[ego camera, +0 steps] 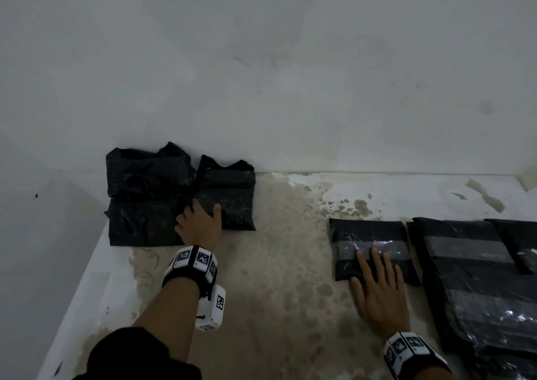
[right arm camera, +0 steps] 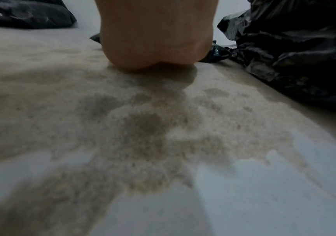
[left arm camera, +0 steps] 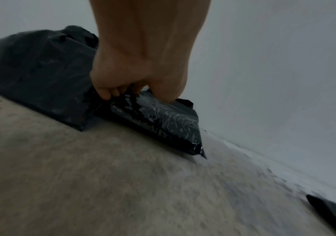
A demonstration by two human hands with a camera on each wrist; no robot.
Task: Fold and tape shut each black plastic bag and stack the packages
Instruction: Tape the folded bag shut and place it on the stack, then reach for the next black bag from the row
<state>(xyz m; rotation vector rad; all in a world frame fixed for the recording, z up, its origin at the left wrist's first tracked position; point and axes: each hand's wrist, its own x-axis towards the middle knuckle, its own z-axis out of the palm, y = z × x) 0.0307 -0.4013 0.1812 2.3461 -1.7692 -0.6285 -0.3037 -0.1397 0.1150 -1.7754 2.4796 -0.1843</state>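
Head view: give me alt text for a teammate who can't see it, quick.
The left hand grips the near corner of a small black package beside a stack of packages against the wall, while the right hand lies flat on a taped package. More taped packages lie at far right on the stained white surface.
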